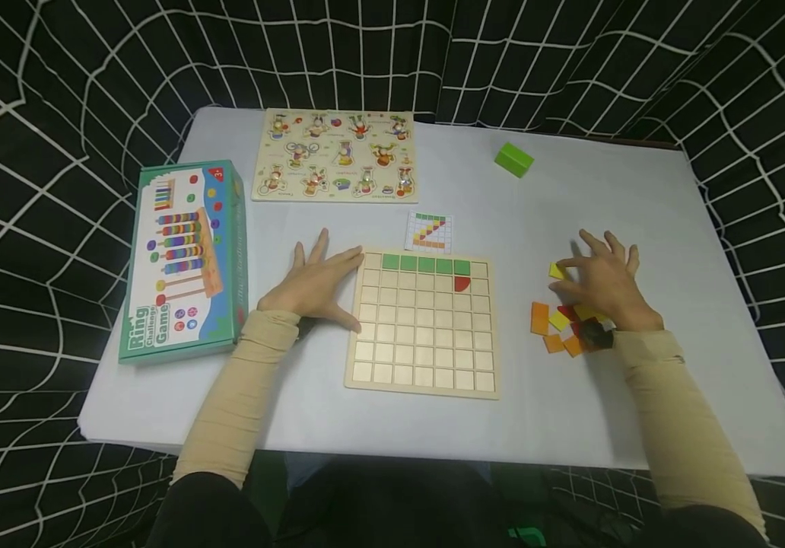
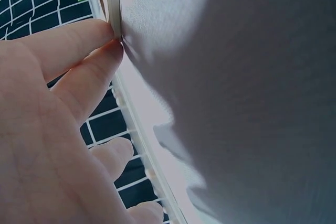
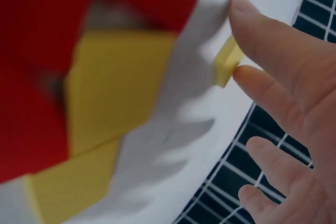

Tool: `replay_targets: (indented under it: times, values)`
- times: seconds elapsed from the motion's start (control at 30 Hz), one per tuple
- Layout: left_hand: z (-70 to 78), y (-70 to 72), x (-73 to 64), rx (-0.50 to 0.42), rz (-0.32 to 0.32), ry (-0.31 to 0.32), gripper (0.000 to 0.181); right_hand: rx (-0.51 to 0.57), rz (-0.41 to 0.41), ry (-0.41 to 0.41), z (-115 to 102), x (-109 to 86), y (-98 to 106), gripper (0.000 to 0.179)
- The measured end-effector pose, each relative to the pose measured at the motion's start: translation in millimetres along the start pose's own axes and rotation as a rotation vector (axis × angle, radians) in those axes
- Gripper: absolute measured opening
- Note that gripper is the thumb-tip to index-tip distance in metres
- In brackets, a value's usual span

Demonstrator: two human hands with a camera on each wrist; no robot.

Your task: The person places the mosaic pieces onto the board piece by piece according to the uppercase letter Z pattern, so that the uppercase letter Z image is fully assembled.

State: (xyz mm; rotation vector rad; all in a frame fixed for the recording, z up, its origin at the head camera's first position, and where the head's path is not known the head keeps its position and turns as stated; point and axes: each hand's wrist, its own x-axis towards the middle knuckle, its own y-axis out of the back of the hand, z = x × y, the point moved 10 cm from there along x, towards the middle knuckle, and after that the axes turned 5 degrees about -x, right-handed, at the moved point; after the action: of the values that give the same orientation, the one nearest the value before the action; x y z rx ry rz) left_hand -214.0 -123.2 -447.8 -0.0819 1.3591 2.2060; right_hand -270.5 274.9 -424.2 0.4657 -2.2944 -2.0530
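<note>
My left hand lies at the left edge of a wooden grid board, fingers spread and mostly straight, thumb and index fingertip touching its side. Five-or-so, that is several, green square tiles sit in the board's top row, and a red rounded tile is under the right end of that row. To the right, my right hand pinches a small yellow tile between thumb and index finger, just over the table. Beneath that hand lie loose orange, yellow and red tiles, partly hidden by it.
A pattern card touches or nearly touches the board's top edge. Behind it lies a picture puzzle board. A ring game box stands at the left, and a green block at the back right. Netting surrounds the white table.
</note>
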Motion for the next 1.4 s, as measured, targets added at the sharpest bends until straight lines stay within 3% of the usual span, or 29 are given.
replay_targets:
  times: [0.27, 0.53, 0.7, 0.97, 1.23, 1.4]
  values:
    - [-0.3, 0.5, -1.2, -0.008, 0.004, 0.000, 0.129, 0.026, 0.033, -0.026, 14, 0.6, -3, 0.047]
    - [0.2, 1.4, 0.6, -0.005, 0.008, -0.010, 0.129, 0.036, 0.102, 0.011, -2, 2.5, 7, 0.040]
    - [0.2, 1.8, 1.2, 0.001, 0.010, -0.012, 0.129, 0.078, 0.135, 0.074, -33, 6.3, 16, 0.035]
    - [-2.3, -1.7, 1.2, -0.010, 0.015, -0.012, 0.129, 0.096, 0.122, 0.196, -100, 18.7, 18, 0.035]
    - [-4.9, -3.8, 2.2, -0.001, 0.015, -0.011, 0.130, 0.049, 0.066, 0.349, -161, 26.8, -1, 0.036]
    - [-4.0, -1.7, 1.9, -0.004, 0.023, -0.022, 0.130, 0.012, 0.027, 0.394, -179, 25.6, -10, 0.033]
